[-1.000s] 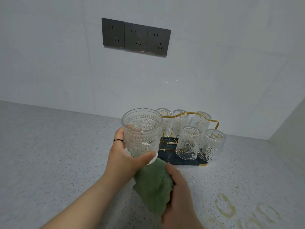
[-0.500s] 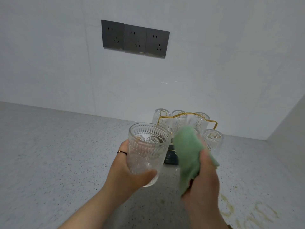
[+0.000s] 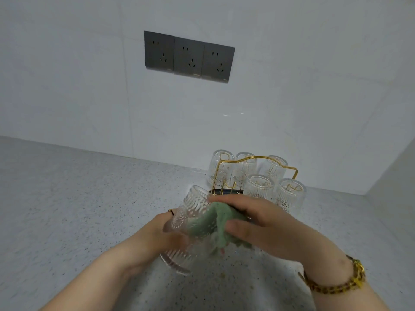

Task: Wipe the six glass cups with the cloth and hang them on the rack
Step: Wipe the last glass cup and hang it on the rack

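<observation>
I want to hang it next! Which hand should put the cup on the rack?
Probably left: the left hand grips the cup, while the right hand is busy holding the cloth inside it.

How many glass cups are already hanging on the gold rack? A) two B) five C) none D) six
B: five cups hang upside down on the rack, while the sixth cup is in the left hand, with the green cloth against it.
</observation>
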Available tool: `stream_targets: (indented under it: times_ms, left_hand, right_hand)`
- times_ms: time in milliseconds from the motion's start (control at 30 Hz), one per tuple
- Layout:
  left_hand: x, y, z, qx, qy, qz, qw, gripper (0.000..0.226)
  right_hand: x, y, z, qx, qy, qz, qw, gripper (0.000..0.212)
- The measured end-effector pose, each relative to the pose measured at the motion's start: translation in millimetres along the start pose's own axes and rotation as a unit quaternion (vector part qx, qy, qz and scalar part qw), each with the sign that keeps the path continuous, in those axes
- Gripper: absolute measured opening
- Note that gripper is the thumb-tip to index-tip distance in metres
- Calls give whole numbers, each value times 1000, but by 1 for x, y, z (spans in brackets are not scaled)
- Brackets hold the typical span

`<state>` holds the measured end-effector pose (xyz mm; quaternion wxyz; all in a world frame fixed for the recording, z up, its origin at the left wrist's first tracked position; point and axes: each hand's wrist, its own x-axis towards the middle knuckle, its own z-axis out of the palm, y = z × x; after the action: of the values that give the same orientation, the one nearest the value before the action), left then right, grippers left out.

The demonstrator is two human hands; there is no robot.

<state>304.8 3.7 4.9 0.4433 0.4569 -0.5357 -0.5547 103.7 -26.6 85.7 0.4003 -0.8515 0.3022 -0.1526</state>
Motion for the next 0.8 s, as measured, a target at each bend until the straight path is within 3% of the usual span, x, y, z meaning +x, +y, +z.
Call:
stream_targets:
  times_ms: [33, 133, 267, 400, 500, 567, 633, 700, 800]
  left_hand:
    - [-1, -3, -2, -30, -21, -9, 999, 80]
    - [0, -8, -2, -106, -83, -10, 991, 70]
    - [-1, 1, 5, -167, -95, -38, 981, 64]
    - [-3, 14, 16, -156, 28, -32, 987, 50]
    - [-3, 16, 32, -11, 180, 58, 982, 60]
    - [-3, 14, 39, 19, 219, 89, 972, 58]
    - [1, 11, 33, -49, 184, 76, 979, 49]
    - [5, 14, 23, -179, 88, 16, 980, 53]
    - [6, 13, 16, -254, 2, -98, 962, 41]
  right_hand:
    - [1, -1, -2, 3, -12, 2, 1000, 18]
    - [7, -4, -1, -24, -4, 2, 1000, 11]
    - [16, 3, 9, 30, 88, 21, 995, 21]
    - [19, 13, 15, 158, 193, 52, 967, 17]
    - [22, 12, 21, 227, 255, 82, 936, 16]
    - [23, 8, 22, 259, 272, 90, 923, 14]
    - [20, 5, 18, 271, 238, 76, 930, 9]
    - [14, 0, 12, 265, 154, 58, 950, 13]
    - [10, 3, 11, 103, 103, 62, 987, 15]
